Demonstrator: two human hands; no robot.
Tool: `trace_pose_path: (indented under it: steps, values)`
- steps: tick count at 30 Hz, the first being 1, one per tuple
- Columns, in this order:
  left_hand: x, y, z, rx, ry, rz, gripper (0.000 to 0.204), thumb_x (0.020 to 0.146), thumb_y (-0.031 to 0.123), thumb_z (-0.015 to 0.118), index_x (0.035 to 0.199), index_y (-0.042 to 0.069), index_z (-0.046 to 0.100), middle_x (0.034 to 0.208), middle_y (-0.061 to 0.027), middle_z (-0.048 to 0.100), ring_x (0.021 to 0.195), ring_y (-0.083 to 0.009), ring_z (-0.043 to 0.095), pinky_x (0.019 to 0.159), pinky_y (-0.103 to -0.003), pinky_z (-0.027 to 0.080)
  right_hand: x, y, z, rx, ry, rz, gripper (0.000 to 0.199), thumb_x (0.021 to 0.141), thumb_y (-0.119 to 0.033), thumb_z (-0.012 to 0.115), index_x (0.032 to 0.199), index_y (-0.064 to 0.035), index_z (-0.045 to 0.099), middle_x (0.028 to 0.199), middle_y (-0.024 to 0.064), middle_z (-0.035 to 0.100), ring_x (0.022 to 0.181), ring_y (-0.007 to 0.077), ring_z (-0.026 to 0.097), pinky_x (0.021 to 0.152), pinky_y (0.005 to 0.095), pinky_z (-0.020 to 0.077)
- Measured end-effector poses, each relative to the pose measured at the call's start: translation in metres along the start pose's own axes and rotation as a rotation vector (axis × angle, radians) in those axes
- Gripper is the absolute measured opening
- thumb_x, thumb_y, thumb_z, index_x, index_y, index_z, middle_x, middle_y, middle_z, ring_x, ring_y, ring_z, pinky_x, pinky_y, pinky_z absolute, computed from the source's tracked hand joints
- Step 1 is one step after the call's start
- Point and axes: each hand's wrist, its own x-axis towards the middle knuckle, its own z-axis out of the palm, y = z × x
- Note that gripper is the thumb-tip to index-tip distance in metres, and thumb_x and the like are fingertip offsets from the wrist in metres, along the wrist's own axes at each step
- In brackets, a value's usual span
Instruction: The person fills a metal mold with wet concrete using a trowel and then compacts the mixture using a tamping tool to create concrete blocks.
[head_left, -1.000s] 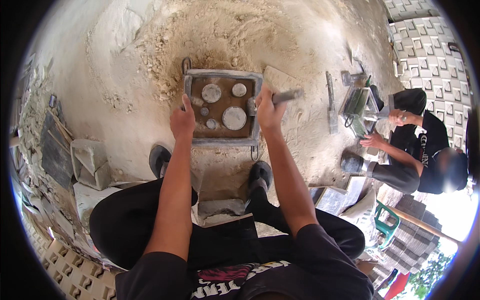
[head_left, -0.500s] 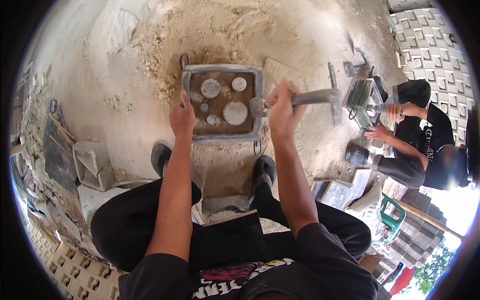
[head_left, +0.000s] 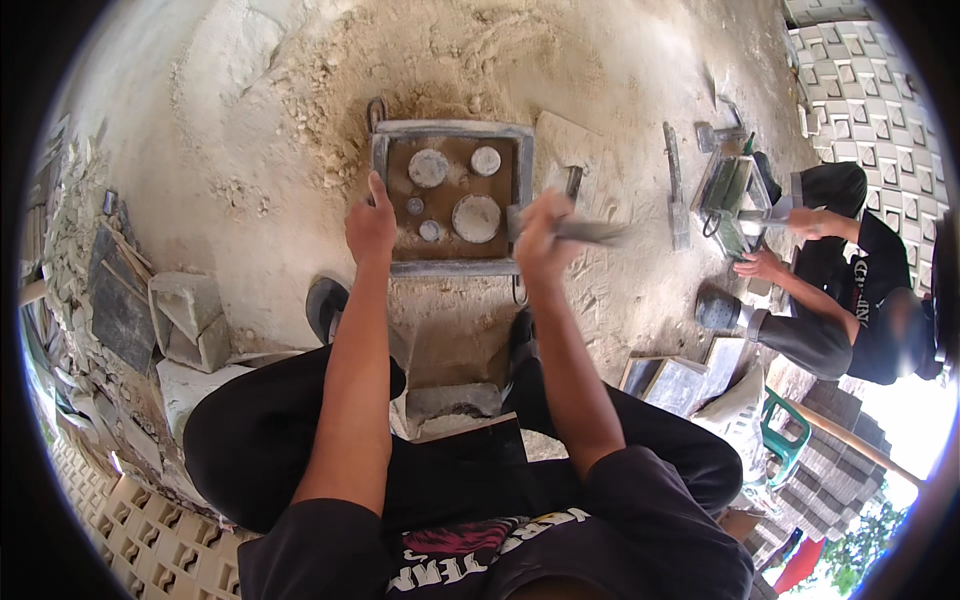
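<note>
On the dusty ground before me lies a square metal mould frame (head_left: 457,267) packed with brown sand. Several pale round discs of different sizes sit in the sand, the largest disc (head_left: 476,218) near the right wall. My left hand (head_left: 371,235) is closed at the frame's left wall, its thumb pointing up along the edge; the fingertips are hidden. Gripped in my right hand (head_left: 546,238) is a hammer (head_left: 592,233), its handle blurred and sticking out to the right. The hammer's head is at the frame's right wall; I cannot tell whether it touches.
A dark bar (head_left: 573,183) lies just beyond my right hand. At right, a co-worker (head_left: 868,300) bends over another frame (head_left: 728,203) holding a tool. Broken concrete blocks (head_left: 188,310) lie at left. A green plastic chair (head_left: 785,437) stands at lower right. Patterned blocks (head_left: 870,90) are stacked at far right.
My right hand and the hammer have moved left and slightly nearer to me, against the frame's right side. The dark bar beyond has come into sight. My left hand keeps its place at the frame.
</note>
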Motion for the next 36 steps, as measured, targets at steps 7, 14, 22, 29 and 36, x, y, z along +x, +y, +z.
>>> trace_pose_path:
  steps: [7,14,22,29,36]
  values:
    - [0.007,-0.012,-0.003,0.011,-0.032,-0.034,0.082,0.092,0.065,0.028,0.098,-0.005,0.068,0.101,-0.0288,0.065,0.100,-0.0443,0.060,0.089,-0.050,0.046,0.036,-0.060,0.006,0.090,-0.029,0.102,0.045,0.099,-0.020,0.050,0.056,-0.0065,0.046,0.050,-0.0015,0.045,0.048,0.0064,0.039,0.043,0.0256,0.0276]
    - [0.008,-0.008,0.004,0.014,0.042,-0.019,0.081,0.092,0.066,0.029,0.097,-0.004,0.069,0.098,-0.0283,0.065,0.099,-0.0441,0.060,0.088,-0.051,0.046,0.048,-0.024,0.013,-0.004,-0.038,0.110,0.047,0.100,-0.022,0.048,0.056,-0.0074,0.046,0.049,-0.0019,0.044,0.046,0.0043,0.037,0.042,0.0246,0.0270]
    - [-0.001,0.006,-0.004,-0.004,-0.052,-0.053,0.079,0.091,0.067,0.029,0.097,0.000,0.070,0.097,-0.0252,0.067,0.097,-0.0425,0.061,0.086,-0.051,0.047,0.075,-0.026,0.001,0.339,-0.315,0.102,0.033,0.085,-0.004,0.051,0.053,-0.0080,0.045,0.050,-0.0037,0.041,0.046,0.0045,0.034,0.042,0.0254,0.0225]
    - [0.010,-0.010,-0.004,-0.015,-0.051,-0.041,0.078,0.091,0.067,0.030,0.094,0.000,0.070,0.092,-0.0259,0.067,0.091,-0.0434,0.063,0.084,-0.051,0.048,0.065,-0.066,0.000,0.402,-0.499,0.141,0.021,0.077,-0.007,0.054,0.057,0.0002,0.052,0.051,-0.0019,0.043,0.048,0.0062,0.038,0.044,0.0252,0.0251]
    - [0.006,-0.010,-0.009,0.000,-0.025,-0.055,0.079,0.091,0.066,0.031,0.091,-0.003,0.070,0.089,-0.0265,0.066,0.089,-0.0441,0.063,0.082,-0.051,0.049,0.070,-0.056,0.033,0.233,-0.601,0.199,0.030,0.081,-0.006,0.055,0.053,-0.0019,0.044,0.049,-0.0010,0.039,0.047,0.0069,0.037,0.043,0.0264,0.0255]
